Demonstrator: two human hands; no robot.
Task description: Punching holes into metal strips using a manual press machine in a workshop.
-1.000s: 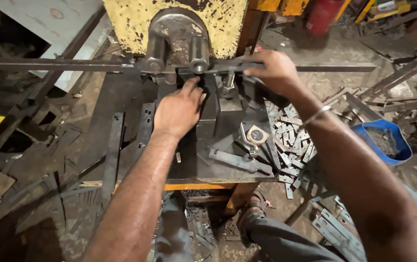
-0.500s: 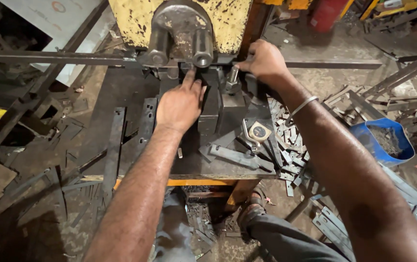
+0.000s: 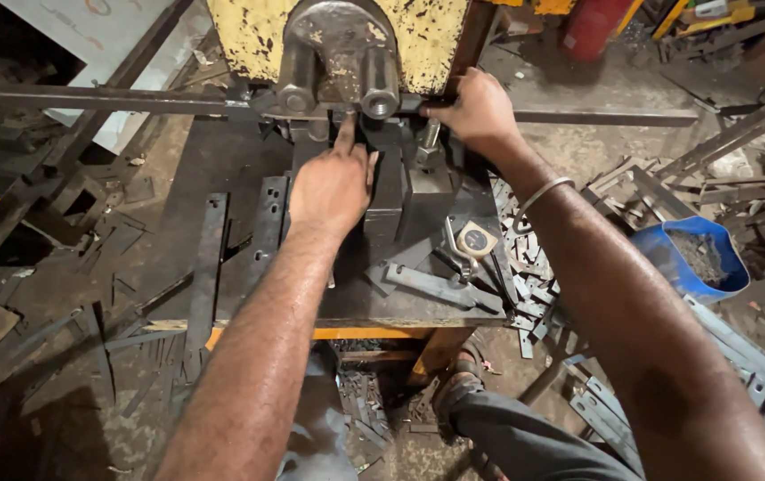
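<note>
A long flat steel bar (image 3: 89,98) runs left to right through the jaws of a worn yellow shearing machine (image 3: 258,36). My right hand (image 3: 476,111) is shut around the bar just right of the machine's rollers (image 3: 378,89). My left hand (image 3: 333,183) rests on the dark block below the rollers, its index finger pointing up at the bar where it enters the jaws. A metal bangle (image 3: 538,196) sits on my right wrist.
The steel work table (image 3: 222,178) carries flat strips (image 3: 209,258), a tape measure (image 3: 476,239) and a cut plate (image 3: 431,287). Several small cut pieces (image 3: 525,258) are heaped at its right edge. A blue tub (image 3: 690,258) and scrap bars lie on the floor.
My right hand has slid left along the bar toward the machine. My left hand has moved up, its finger now reaching the jaws. The view has shifted closer.
</note>
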